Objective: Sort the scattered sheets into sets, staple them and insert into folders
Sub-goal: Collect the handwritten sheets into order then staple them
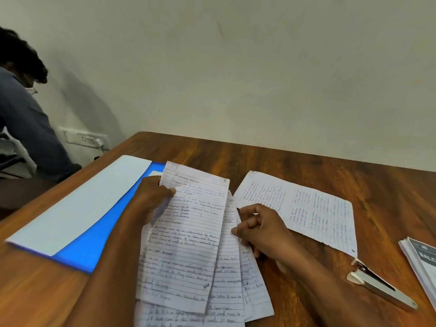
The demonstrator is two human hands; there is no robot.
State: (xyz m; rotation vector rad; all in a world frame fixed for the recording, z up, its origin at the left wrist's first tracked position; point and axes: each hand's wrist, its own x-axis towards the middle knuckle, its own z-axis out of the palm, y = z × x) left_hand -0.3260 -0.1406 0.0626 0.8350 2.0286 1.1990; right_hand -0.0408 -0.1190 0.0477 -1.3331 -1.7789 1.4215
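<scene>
My left hand [151, 199] grips the left edge of a fanned bunch of handwritten lined sheets [188, 244], thumb on the top page. At the bunch's right edge my right hand [257, 227] pinches the lower sheets between curled fingers. One more set of written sheets [304, 208] lies flat on the wooden table [306, 166] to the right. A silver stapler [377, 286] lies at the right near that set's corner. To the left lies an open blue folder [94, 241] with a white sheet [77, 204] on it.
A stack of printed booklets [422, 263] sits at the table's right edge. Another person in a grey shirt [26, 119] sits at the far left by a wall socket [85, 138]. A plain wall stands behind the table.
</scene>
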